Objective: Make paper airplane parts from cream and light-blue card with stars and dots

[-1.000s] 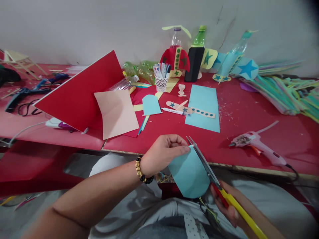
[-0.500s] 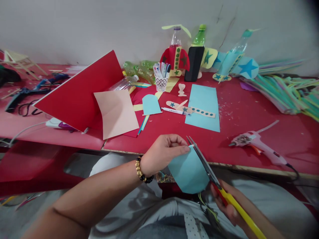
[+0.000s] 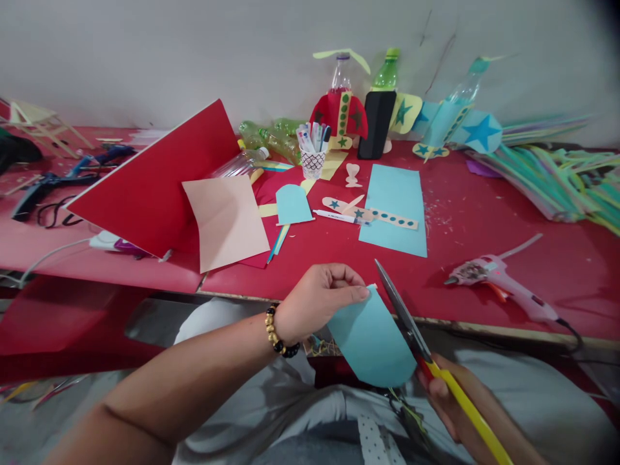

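My left hand [image 3: 329,297] pinches the upper corner of a light blue paper piece [image 3: 375,342] with a curved edge, held over my lap just off the table's front edge. In my right hand [image 3: 450,394] are scissors [image 3: 411,332] with yellow and red handles. Their blades look closed together and point up and away, along the right edge of the paper. Part of the right fingers is hidden behind the handles. On the table beyond lie a smaller blue paper cutout [image 3: 294,204], a light blue sheet [image 3: 394,232], a dotted, starred paper strip [image 3: 394,218] and a marker [image 3: 334,216].
A pink glue gun [image 3: 498,278] lies at right on the red table [image 3: 310,248]. A peach sheet [image 3: 227,223] and a large red board [image 3: 169,174] are at left. A pen cup [image 3: 313,163], bottle airplanes [image 3: 341,106] and coloured strips [image 3: 547,181] stand or lie behind.
The scissors have shifted slightly right, away from the paper's upper corner, and their blades have come together. The paper's lower end has swung a little right and down; my left hand stays nearly still.
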Available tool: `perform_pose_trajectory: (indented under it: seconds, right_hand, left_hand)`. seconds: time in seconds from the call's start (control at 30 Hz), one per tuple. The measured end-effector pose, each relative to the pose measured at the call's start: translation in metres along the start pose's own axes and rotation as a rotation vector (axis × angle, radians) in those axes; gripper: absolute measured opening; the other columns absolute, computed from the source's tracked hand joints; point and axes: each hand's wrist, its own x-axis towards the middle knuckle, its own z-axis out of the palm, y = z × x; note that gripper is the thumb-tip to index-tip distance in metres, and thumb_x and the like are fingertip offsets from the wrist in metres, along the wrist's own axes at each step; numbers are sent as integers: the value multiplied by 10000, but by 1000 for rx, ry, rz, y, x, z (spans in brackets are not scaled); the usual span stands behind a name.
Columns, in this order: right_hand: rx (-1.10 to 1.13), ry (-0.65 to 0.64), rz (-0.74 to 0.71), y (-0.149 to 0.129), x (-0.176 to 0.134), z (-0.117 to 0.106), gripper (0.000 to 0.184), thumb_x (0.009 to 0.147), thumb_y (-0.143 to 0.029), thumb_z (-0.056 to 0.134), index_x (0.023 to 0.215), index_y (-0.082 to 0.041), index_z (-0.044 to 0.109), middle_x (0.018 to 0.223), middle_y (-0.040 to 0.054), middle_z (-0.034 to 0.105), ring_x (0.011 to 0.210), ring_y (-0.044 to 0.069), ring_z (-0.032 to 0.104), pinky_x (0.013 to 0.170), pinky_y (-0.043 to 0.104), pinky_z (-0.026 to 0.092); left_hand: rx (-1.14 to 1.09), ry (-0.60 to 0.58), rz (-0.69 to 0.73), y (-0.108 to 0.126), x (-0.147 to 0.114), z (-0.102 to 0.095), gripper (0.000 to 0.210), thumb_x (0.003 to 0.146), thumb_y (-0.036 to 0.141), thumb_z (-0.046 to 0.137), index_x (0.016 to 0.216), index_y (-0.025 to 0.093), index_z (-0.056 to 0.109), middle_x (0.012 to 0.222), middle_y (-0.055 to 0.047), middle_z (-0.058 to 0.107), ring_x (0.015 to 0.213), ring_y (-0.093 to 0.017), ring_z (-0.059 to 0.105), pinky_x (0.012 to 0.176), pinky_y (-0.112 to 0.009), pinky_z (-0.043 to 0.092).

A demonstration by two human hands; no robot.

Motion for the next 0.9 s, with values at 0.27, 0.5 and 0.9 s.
perform_pose_trajectory:
  seconds: [0.27, 0.5, 0.9]
  right_hand:
    - [112, 203, 61, 10, 2, -8, 287, 521, -691, 565, 715, -482, 598, 459, -37, 429, 301, 164, 322, 313, 309, 241]
    - [280, 285, -25, -2, -2, -4, 507, 646, -688, 611, 808, -209, 564, 654, -17, 467, 433, 54, 282, 386, 208, 208]
    - [353, 242, -110, 7, 8, 1, 502, 752, -674, 541, 900, -195, 507, 667, -22, 464, 436, 52, 307, 400, 207, 216]
  left_hand:
    - [-89, -43, -73, -2, 1, -1, 226, 705, 271, 758, 880, 148, 684, 737, -17, 663, 643, -91, 579, 599, -208, 424]
    - [-28, -26, -81, 4, 6, -12, 172, 685, 248, 765, 799, 150, 680, 688, 11, 641, 610, -64, 551, 576, -182, 401]
    - [1182, 348, 522, 27, 75, -39, 200, 809, 297, 639, 975, 209, 708, 1046, -28, 692, 982, -214, 579, 877, -342, 440]
